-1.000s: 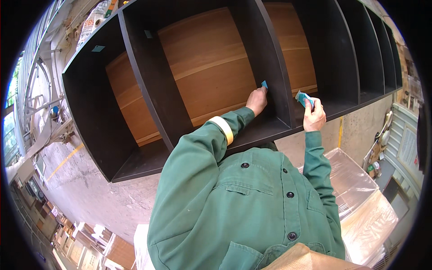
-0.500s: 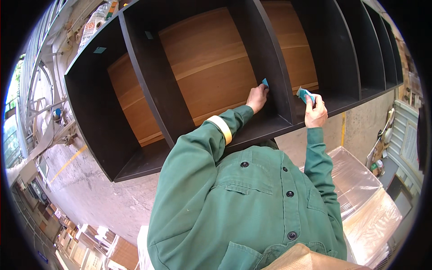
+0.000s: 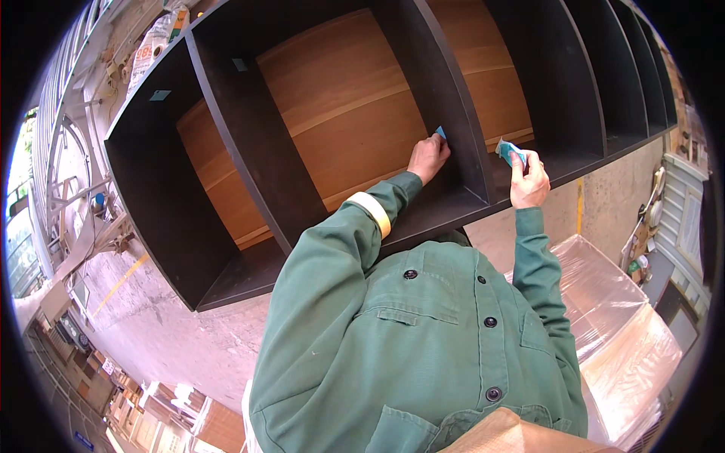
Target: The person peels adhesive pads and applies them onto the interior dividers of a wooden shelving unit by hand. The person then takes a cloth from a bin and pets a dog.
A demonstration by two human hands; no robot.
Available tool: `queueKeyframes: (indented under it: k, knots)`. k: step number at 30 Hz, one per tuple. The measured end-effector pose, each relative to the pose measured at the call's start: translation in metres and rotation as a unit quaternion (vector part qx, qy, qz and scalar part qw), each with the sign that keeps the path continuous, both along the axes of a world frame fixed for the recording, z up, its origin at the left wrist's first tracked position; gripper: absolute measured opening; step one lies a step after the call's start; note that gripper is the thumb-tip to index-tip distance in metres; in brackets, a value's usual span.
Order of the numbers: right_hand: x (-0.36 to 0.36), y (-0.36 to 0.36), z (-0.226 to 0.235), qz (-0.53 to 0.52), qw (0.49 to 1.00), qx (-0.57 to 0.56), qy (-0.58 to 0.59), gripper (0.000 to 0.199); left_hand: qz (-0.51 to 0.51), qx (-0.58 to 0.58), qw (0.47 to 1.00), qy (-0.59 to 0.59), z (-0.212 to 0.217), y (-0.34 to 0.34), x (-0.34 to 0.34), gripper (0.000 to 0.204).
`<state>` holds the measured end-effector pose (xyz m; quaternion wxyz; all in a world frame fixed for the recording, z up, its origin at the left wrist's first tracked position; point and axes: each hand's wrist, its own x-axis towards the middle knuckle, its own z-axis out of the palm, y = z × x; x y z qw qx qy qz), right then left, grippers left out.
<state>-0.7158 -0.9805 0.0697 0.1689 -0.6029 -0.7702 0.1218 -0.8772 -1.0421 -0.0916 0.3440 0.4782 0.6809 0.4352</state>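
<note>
My left hand [image 3: 429, 158] reaches into a compartment of a dark shelf unit [image 3: 472, 215] and pinches a small blue piece [image 3: 440, 132], perhaps a sticker, against or close beside the black divider [image 3: 447, 90]. How much of the piece touches the divider is hidden by the fingers. To the right, my right hand [image 3: 531, 186] grips a crumpled blue and whitish wad [image 3: 511, 153] in front of the neighbouring compartment. A pale yellow tape-like ring [image 3: 370, 208] circles my left forearm over the green sleeve.
Light blue patches [image 3: 159, 95] sit on the dark panels at left. Wood-brown boards [image 3: 347, 98] back the compartments. A film-wrapped stack [image 3: 604, 294] stands at my right, cardboard boxes [image 3: 215, 426] lie lower left, and a white sack [image 3: 158, 41] is beyond the unit.
The whole view has shifted slightly. Both hands keep nearly the same places at the shelf unit, still holding the blue piece and the wad.
</note>
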Motion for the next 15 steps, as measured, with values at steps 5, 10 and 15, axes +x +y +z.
queueKeyframes:
  k: [5,10,15]
  knots:
    - [0.001,0.001,-0.001,-0.003,1.0,0.002,-0.004,0.018,0.019,-0.012,0.999,-0.026,0.002,-0.003,0.004,0.014]
    - [-0.001,0.0,-0.001,-0.003,1.0,-0.004,-0.002,0.018,0.075,-0.036,0.995,-0.047,-0.005,-0.007,0.009,0.014]
    - [0.001,0.0,-0.001,-0.007,1.0,-0.004,0.004,0.018,0.093,-0.149,0.942,-0.285,-0.001,-0.014,0.007,0.021]
